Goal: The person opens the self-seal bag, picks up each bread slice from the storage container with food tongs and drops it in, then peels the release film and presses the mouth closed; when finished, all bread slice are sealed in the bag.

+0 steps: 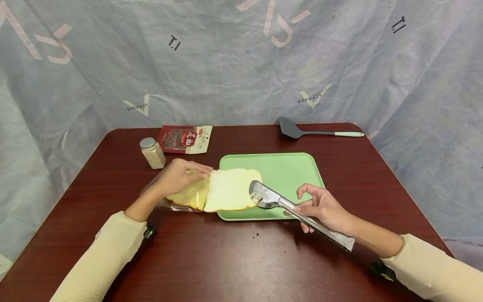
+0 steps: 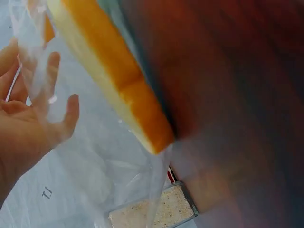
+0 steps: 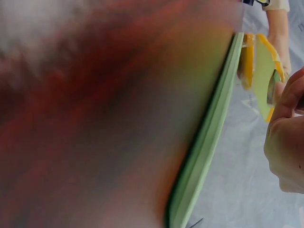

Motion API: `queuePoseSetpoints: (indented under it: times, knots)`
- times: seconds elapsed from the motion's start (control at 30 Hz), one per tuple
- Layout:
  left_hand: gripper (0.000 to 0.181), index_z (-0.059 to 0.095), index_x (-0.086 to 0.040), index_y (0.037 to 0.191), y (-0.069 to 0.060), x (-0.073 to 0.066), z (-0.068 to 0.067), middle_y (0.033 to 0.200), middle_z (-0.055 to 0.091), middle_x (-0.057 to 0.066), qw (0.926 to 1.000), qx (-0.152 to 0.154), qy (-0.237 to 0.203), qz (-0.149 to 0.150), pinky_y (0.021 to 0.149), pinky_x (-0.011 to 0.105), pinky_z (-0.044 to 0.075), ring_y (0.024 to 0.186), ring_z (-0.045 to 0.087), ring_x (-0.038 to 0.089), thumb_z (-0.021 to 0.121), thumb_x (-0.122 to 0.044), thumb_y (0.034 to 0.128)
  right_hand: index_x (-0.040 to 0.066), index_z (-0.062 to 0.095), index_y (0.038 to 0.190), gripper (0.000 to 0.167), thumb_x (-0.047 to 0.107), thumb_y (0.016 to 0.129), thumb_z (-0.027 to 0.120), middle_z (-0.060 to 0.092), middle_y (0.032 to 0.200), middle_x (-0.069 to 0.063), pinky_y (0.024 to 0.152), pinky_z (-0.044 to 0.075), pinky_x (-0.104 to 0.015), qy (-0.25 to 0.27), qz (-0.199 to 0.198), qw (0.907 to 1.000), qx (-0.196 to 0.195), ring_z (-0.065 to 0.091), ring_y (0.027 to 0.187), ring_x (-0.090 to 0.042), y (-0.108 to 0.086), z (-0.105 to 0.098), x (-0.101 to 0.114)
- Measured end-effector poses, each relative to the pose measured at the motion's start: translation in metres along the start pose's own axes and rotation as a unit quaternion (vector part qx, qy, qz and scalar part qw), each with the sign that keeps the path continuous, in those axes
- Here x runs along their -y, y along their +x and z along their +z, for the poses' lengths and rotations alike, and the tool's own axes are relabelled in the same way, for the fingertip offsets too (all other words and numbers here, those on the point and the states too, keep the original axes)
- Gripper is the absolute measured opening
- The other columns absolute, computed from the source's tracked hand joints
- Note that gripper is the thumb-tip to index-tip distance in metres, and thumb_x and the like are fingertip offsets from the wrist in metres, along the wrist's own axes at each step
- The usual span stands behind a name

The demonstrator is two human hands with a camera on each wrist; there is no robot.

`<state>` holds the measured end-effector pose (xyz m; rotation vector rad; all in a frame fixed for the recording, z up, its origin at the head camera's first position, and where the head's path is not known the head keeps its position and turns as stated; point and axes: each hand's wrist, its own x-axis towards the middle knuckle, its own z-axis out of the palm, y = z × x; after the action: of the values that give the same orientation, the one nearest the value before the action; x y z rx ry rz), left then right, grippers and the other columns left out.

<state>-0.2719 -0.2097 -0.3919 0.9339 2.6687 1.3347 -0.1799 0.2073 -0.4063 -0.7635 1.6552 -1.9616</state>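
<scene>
My left hand (image 1: 178,178) holds the upper edge of a clear plastic bag (image 1: 175,207) with yellowish bread slices (image 1: 188,197) inside. From the bag's mouth a pale bread slice (image 1: 231,188) sticks out to the right, over the left part of a light green tray (image 1: 286,170). My right hand (image 1: 327,210) grips metal tongs (image 1: 320,228), whose jaws clasp that slice at its right edge. In the left wrist view, an orange-brown crust (image 2: 118,76) shows beside the film, near the fingers. The right wrist view shows the slice (image 3: 262,78) tilted above the tray's rim (image 3: 204,156).
A glass jar (image 1: 154,156) with a silver lid and pale contents stands at the back left. Beside it lies a red and cream spice packet (image 1: 185,139). A grey spatula (image 1: 302,133) with a pale handle tip rests along the back right table edge.
</scene>
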Motion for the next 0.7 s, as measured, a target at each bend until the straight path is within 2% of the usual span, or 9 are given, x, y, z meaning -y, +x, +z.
queuePoseSetpoints:
  times: [0.07, 0.13, 0.2, 0.27, 0.33, 0.43, 0.47, 0.57, 0.7]
  knots:
    - [0.019, 0.079, -0.018, 0.107, 0.0, 0.001, 0.002, 0.109, 0.074, -0.006, 0.9991, 0.016, 0.036, -0.015, 0.079, 0.028, 0.055, 0.106, 0.067, 0.012, 0.075, -0.025, 0.09, 0.012, 0.045, 0.103, 0.023, -0.009, 0.096, 0.052, 0.072, 0.079, -0.017, 0.049, 0.052, -0.026, -0.006, 0.017, 0.9998, -0.009, 0.062, 0.052, -0.016, -0.001, 0.001, -0.003]
    - [0.022, 0.078, -0.019, 0.11, 0.0, 0.0, 0.004, 0.109, 0.074, -0.006, 0.9976, 0.032, 0.051, -0.035, 0.079, 0.032, 0.055, 0.104, 0.067, 0.012, 0.076, -0.026, 0.0895, 0.011, 0.044, 0.103, 0.021, -0.006, 0.096, 0.054, 0.068, 0.069, -0.014, 0.049, 0.052, -0.026, -0.017, 0.03, 0.9993, -0.018, 0.062, 0.051, -0.016, -0.001, 0.001, -0.004]
    - [0.026, 0.077, -0.017, 0.114, 0.0, -0.001, 0.006, 0.111, 0.074, -0.004, 0.9964, 0.044, 0.058, -0.044, 0.084, 0.038, 0.054, 0.107, 0.066, 0.015, 0.077, -0.024, 0.0889, 0.011, 0.044, 0.103, 0.02, -0.005, 0.096, 0.055, 0.067, 0.067, -0.015, 0.048, 0.052, -0.026, -0.023, 0.033, 0.9989, -0.023, 0.062, 0.051, -0.015, -0.001, 0.001, -0.005]
    - [0.031, 0.074, -0.015, 0.118, 0.0, -0.003, 0.007, 0.116, 0.072, -0.002, 0.9955, 0.045, 0.075, -0.038, 0.091, 0.042, 0.052, 0.112, 0.063, 0.018, 0.077, -0.023, 0.0885, 0.011, 0.044, 0.103, 0.02, -0.006, 0.097, 0.054, 0.07, 0.075, -0.02, 0.049, 0.053, -0.026, -0.018, 0.027, 0.9993, -0.019, 0.063, 0.052, -0.015, -0.001, 0.0, -0.005]
    - [0.033, 0.073, -0.012, 0.119, -0.001, -0.006, 0.008, 0.123, 0.069, 0.001, 0.9954, 0.035, 0.088, -0.018, 0.096, 0.045, 0.048, 0.117, 0.06, 0.023, 0.078, -0.021, 0.087, 0.011, 0.044, 0.103, 0.021, -0.006, 0.097, 0.054, 0.071, 0.08, -0.022, 0.049, 0.053, -0.025, -0.012, 0.024, 0.9995, -0.013, 0.063, 0.052, -0.015, -0.001, -0.001, -0.005]
    - [0.029, 0.076, -0.013, 0.11, -0.003, -0.012, 0.009, 0.129, 0.066, 0.002, 0.9925, 0.006, 0.121, 0.016, 0.101, 0.049, 0.042, 0.123, 0.055, 0.027, 0.082, -0.021, 0.0827, 0.011, 0.044, 0.103, 0.021, -0.006, 0.097, 0.053, 0.072, 0.085, -0.025, 0.051, 0.053, -0.025, -0.005, 0.025, 0.9997, -0.006, 0.063, 0.053, -0.015, 0.0, -0.001, -0.005]
    - [0.026, 0.077, -0.015, 0.105, -0.005, -0.015, 0.01, 0.129, 0.066, 0.002, 0.9909, 0.0, 0.133, 0.02, 0.1, 0.051, 0.039, 0.121, 0.054, 0.027, 0.084, -0.023, 0.0811, 0.011, 0.044, 0.103, 0.021, -0.005, 0.097, 0.054, 0.071, 0.081, -0.025, 0.051, 0.053, -0.025, -0.008, 0.028, 0.9996, -0.006, 0.063, 0.053, -0.014, 0.0, -0.001, -0.005]
    - [0.021, 0.079, -0.022, 0.093, -0.01, -0.023, 0.013, 0.123, 0.066, -0.002, 0.9843, 0.003, 0.176, 0.008, 0.095, 0.056, 0.03, 0.114, 0.05, 0.026, 0.086, -0.032, 0.0767, 0.011, 0.043, 0.103, 0.021, -0.005, 0.097, 0.054, 0.071, 0.089, -0.028, 0.051, 0.053, -0.024, -0.008, 0.032, 0.9994, -0.01, 0.064, 0.053, -0.014, 0.0, -0.001, -0.004]
    - [0.024, 0.08, -0.026, 0.091, -0.017, -0.033, 0.019, 0.119, 0.063, -0.005, 0.9765, 0.026, 0.213, -0.018, 0.09, 0.056, 0.024, 0.11, 0.047, 0.024, 0.087, -0.04, 0.0738, 0.013, 0.043, 0.102, 0.022, -0.007, 0.097, 0.053, 0.069, 0.106, -0.03, 0.05, 0.053, -0.024, 0.0, 0.034, 0.9994, -0.012, 0.064, 0.054, -0.013, -0.001, -0.002, -0.003]
